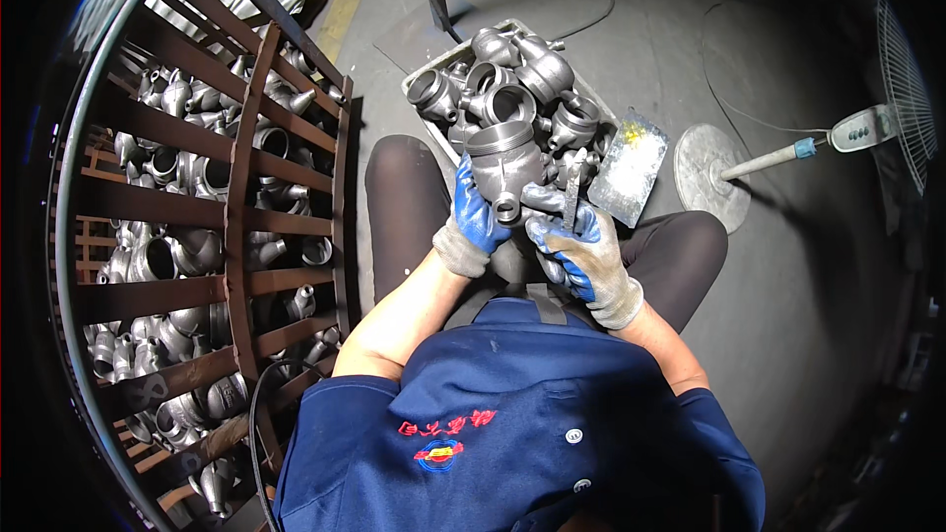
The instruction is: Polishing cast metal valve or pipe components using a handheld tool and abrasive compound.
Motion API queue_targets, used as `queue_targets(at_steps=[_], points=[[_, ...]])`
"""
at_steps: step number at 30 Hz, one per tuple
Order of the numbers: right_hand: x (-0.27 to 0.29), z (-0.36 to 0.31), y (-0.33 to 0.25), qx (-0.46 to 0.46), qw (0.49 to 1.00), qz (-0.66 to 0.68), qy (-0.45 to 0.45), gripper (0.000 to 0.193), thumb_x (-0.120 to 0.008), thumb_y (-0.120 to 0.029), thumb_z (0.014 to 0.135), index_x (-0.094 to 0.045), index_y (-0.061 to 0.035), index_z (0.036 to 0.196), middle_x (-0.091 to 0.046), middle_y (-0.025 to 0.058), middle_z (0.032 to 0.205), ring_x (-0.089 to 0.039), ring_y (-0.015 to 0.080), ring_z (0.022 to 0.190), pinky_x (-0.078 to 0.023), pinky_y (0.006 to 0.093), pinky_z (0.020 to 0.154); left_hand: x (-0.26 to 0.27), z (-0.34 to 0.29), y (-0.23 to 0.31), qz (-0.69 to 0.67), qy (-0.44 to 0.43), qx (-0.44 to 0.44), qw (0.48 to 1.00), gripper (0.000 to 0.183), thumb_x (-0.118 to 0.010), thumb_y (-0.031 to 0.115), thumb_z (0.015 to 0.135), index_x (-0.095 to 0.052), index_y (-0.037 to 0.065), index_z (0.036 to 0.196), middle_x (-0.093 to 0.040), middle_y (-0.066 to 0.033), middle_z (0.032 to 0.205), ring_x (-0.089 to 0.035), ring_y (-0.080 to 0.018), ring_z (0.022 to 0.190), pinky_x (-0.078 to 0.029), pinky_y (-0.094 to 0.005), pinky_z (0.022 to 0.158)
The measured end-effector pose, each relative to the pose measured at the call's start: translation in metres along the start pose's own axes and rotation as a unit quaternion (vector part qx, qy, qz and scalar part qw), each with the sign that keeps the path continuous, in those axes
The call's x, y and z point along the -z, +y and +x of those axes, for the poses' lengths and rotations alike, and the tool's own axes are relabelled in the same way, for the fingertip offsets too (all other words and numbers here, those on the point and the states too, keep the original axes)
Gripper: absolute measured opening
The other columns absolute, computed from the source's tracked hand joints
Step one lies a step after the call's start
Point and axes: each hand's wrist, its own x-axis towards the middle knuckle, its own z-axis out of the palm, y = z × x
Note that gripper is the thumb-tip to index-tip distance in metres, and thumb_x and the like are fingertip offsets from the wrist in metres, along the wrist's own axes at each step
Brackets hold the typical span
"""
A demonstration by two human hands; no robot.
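Observation:
My left hand (473, 222), in a blue and grey work glove, grips the left side of a grey cast metal pipe fitting (505, 163). The fitting is held over my lap, its wide ringed mouth up and a small round port facing me. My right hand (583, 251), gloved alike, is closed round a narrow flat metal file (573, 189), which points up and away from me. Its fingers are close to the fitting's right side; whether file and fitting touch I cannot tell. Just beyond, a pale plastic crate (430, 134) is heaped with similar fittings (544, 71).
On my left stands a rusty barred metal cage (239, 187) full of castings (187, 246). A shiny metal sheet (631, 169) lies right of the crate. Farther right is a fan (902, 108) on a round base (711, 177). A cable (611, 2) curves over the floor.

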Motion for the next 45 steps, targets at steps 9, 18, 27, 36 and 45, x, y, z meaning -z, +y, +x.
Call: queue_targets(at_steps=[9, 18, 27, 36, 45], points=[[0.016, 0.005, 0.0, 0.021, 1.0, -0.001, -0.018, 0.034, -0.066, -0.005, 0.084, -0.058, 0.0013, 0.117, -0.066, 0.0045, 0.095, -0.056, 0.0037, 0.064, -0.044, 0.0176, 0.057, 0.0, 0.001, 0.008, -0.514, -0.019, 0.179, 0.838, 0.072, -0.044, 0.06, 0.09, -0.038, 0.004, 0.135, -0.052, -0.0193, 0.125, -0.056, -0.031, 0.111, -0.048, -0.045, 0.095], [0.046, 0.007, -0.015, 0.233, 0.933, -0.273, 0.016, 0.04, -0.054, -0.008, 0.087, -0.054, -0.001, 0.126, -0.06, 0.0139, 0.121, -0.06, 0.0224, 0.103, -0.044, 0.0334, 0.092, -0.014, -0.006, 0.033, -0.422, 0.077, 0.204, 0.88, 0.073, -0.046, 0.065, 0.086, -0.042, 0.01, 0.133, -0.055, -0.0135, 0.123, -0.057, -0.0297, 0.11, -0.053, -0.0447, 0.085], [0.039, 0.005, -0.028, 0.369, 0.793, -0.481, 0.068, 0.037, -0.063, -0.001, 0.073, -0.064, -0.005, 0.109, -0.064, 0.0167, 0.101, -0.061, 0.0351, 0.093, -0.049, 0.0384, 0.082, -0.021, -0.01, 0.043, -0.428, 0.094, 0.222, 0.871, 0.078, -0.045, 0.071, 0.082, -0.042, 0.012, 0.134, -0.052, -0.0147, 0.126, -0.056, -0.0325, 0.108, -0.054, -0.0455, 0.082], [0.035, 0.009, -0.028, 0.396, 0.746, -0.532, 0.061, 0.041, -0.065, 0.0, 0.067, -0.065, -0.009, 0.107, -0.063, 0.0139, 0.097, -0.061, 0.0334, 0.09, -0.05, 0.0404, 0.079, -0.025, -0.013, 0.051, -0.448, 0.078, 0.208, 0.866, 0.067, -0.043, 0.06, 0.09, -0.038, 0.01, 0.135, -0.052, -0.0153, 0.126, -0.059, -0.0305, 0.107, -0.056, -0.0488, 0.081], [0.037, 0.005, -0.033, 0.387, 0.678, -0.62, 0.076, 0.042, -0.068, -0.004, 0.064, -0.065, -0.0131, 0.104, -0.062, 0.0107, 0.102, -0.061, 0.0313, 0.094, -0.051, 0.0402, 0.079, -0.03, -0.015, 0.05, -0.402, 0.095, 0.245, 0.877, 0.077, -0.044, 0.071, 0.083, -0.041, 0.013, 0.134, -0.053, -0.0146, 0.125, -0.056, -0.0311, 0.109, -0.052, -0.0459, 0.084]])
